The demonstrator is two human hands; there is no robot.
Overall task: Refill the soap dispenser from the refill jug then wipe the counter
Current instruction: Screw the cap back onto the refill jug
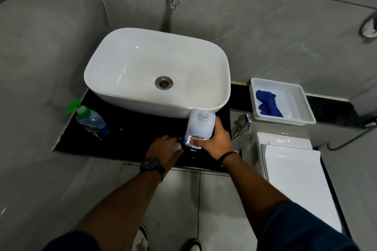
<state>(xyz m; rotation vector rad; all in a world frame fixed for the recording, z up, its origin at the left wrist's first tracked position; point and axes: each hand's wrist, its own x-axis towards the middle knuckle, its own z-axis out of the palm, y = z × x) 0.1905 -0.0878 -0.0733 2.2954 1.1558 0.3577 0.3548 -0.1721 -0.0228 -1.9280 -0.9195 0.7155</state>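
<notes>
The right hand (216, 140) is gripping the open jug (199, 126) standing on the counter (130, 138); the left hand (165, 149) is closing around a white cap (177, 146) just beside it.

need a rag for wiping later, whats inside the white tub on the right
A crumpled blue cloth lies in the white tub, toward its left side. Whatever is beneath the cloth is covered.
</notes>
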